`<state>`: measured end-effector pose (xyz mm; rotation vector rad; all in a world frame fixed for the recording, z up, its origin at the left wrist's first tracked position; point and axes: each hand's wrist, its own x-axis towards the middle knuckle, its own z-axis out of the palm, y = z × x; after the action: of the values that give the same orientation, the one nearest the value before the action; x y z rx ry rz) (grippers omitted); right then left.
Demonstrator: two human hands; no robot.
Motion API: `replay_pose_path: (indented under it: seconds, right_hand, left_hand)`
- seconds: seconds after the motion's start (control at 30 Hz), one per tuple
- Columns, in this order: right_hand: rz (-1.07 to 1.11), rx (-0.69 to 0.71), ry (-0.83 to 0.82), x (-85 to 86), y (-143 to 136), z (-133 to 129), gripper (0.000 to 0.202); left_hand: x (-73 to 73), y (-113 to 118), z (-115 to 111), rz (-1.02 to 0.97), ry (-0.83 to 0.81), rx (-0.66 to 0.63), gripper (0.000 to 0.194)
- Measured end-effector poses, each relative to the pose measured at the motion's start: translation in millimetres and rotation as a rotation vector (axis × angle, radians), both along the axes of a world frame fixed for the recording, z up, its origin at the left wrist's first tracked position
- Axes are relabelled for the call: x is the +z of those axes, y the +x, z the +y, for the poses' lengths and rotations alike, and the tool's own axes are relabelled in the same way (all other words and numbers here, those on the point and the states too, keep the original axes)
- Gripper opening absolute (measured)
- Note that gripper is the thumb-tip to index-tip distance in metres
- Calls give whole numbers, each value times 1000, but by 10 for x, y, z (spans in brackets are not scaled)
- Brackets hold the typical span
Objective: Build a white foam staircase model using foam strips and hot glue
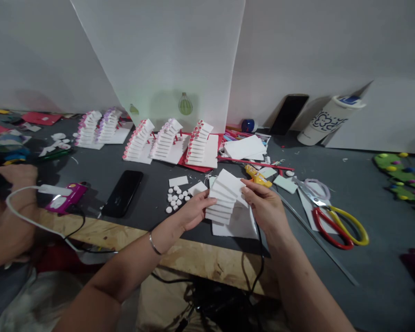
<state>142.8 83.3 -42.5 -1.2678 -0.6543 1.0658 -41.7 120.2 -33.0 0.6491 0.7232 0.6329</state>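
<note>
In front of me a small white model staircase (221, 200), made of overlapping foam-like strips, is held above a white sheet (235, 226). My left hand (193, 210) grips its left edge, thumb on top. On the right side, my right hand (264, 203) pinches a white strip (241, 198) at the stair's upper end; whether that strip is attached, I cannot tell. Small white discs (174, 199) lie left of the stair, beside loose white strips (178, 181). A yellow glue gun (257, 175) rests just behind my right hand. Similar staircases with red-dotted edges (198, 145) stand farther back.
Red-and-yellow-handled scissors (332, 221) and a long clear stick (318, 244) lie at right. A cup (332, 120) and a phone (288, 114) lean near the wall. Another phone (122, 193) and a pink power block (66, 198) are left, near another person's arm (12, 216).
</note>
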Motion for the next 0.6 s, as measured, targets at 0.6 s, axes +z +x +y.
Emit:
replay_pose_path:
  seconds: [0.6]
  right_hand:
    - [1, 9, -9, 18, 5, -7, 35]
  left_hand:
    - [-9, -8, 1, 22, 22, -8, 39]
